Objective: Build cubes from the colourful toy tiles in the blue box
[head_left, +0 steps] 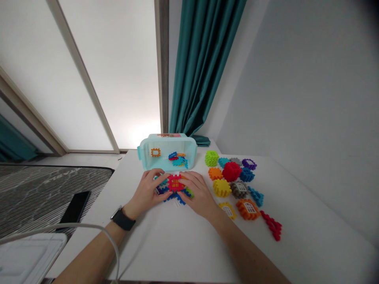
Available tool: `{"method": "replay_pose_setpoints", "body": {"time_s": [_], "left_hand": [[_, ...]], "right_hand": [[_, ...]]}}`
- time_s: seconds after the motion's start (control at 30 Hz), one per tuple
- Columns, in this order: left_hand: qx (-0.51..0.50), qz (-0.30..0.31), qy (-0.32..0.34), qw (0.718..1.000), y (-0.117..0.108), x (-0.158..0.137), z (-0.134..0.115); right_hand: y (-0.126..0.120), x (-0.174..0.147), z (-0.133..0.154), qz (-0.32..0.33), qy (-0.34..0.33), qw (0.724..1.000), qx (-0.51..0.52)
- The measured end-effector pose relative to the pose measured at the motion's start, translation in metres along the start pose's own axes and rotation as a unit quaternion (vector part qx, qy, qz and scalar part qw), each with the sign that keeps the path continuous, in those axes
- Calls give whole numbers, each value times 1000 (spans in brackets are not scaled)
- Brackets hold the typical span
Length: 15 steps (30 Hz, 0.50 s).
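Note:
Both hands close in from either side on a cluster of interlocking plastic building blocks in the middle of the table. A red window-like block sits at the top of that cluster. Blue blocks with notched edges show below it, and teal, purple and green bits peek out around the fingers. My left hand, with a dark watch on the wrist, grips the left side. My right hand grips the right side, its fingers resting on the red block's edge. Parts of the cluster are hidden under the fingers.
A pale teal bin with a few loose blocks stands just behind the hands. Stacks of coloured blocks spread over the right side. A cable loops over the left forearm, and a black phone lies off the table's left edge.

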<state>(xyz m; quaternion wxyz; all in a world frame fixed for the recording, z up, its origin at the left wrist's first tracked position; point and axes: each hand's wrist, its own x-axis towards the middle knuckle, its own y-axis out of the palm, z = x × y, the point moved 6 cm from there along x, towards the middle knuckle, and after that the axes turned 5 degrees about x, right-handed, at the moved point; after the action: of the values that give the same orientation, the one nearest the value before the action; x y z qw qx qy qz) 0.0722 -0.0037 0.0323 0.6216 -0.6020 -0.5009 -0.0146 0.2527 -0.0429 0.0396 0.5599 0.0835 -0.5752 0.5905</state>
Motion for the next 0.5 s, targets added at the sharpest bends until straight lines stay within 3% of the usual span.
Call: {"method": "replay_pose_setpoints", "body": {"time_s": [0.5], "left_hand": [[-107, -2, -68, 992, 2, 2, 5]], "right_hand": [[-3, 0, -5, -25, 59, 997, 53]]}}
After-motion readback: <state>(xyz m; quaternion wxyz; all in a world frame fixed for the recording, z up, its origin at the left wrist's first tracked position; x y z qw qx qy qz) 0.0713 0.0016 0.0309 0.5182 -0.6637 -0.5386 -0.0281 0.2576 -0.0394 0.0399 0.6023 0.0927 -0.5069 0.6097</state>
